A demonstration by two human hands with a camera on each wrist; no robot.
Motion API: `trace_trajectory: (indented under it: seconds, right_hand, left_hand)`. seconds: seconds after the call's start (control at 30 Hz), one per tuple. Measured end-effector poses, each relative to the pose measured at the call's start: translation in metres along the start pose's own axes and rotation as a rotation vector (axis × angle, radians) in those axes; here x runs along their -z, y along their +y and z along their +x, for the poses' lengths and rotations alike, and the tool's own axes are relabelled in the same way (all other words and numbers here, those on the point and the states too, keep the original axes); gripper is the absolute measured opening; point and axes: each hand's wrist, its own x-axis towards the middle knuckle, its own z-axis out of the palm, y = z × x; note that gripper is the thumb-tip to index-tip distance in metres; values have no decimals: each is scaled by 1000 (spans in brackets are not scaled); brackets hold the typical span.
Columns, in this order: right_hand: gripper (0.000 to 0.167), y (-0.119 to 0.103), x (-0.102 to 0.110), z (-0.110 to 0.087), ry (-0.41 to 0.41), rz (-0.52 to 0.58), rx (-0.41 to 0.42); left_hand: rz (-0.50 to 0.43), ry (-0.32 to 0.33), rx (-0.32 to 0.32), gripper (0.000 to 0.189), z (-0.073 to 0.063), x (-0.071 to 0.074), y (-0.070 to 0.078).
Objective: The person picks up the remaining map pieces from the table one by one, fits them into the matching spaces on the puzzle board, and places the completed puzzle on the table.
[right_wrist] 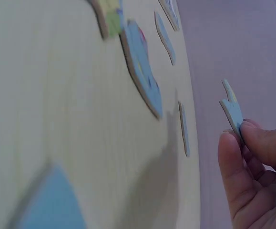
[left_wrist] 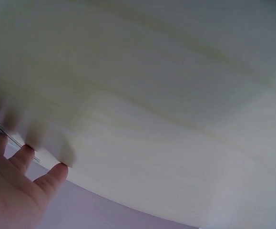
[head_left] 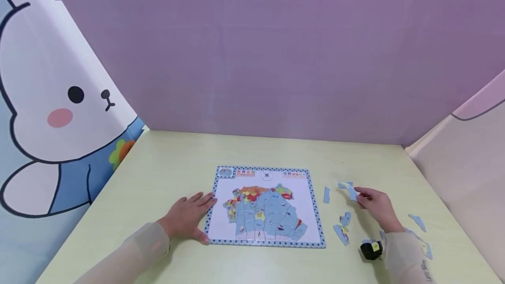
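Note:
A world-map jigsaw puzzle board (head_left: 315, 214) lies on the table, its map partly filled with blue and colourful pieces. My left hand (head_left: 189, 217) rests at the board's left border with fingers spread and fairly straight. In the left wrist view, the fingertips (left_wrist: 57, 171) show at the board's thin edge. To the right of the board my right hand (head_left: 376, 206) pinches a light blue puzzle piece (right_wrist: 232, 112) between thumb and fingers. In the right wrist view this piece is held up off the table and shows a notched outline.
Several loose puzzle pieces lie on the pale table (head_left: 177, 157) at the right, among them a narrow blue piece (head_left: 326, 195) beside the board and a blue piece (head_left: 417, 222) farther right. A small black object (head_left: 371, 250) appears by the right sleeve. A purple backdrop (head_left: 252, 56) stands behind.

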Motion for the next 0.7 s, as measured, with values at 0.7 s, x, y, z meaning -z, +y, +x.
trace_trajectory:
  seconds: [0.7]
  right_hand:
    - [32,-23,-43,17,-33,12,25]
  left_hand:
    - [-17,8,12,108,1,-2,1]
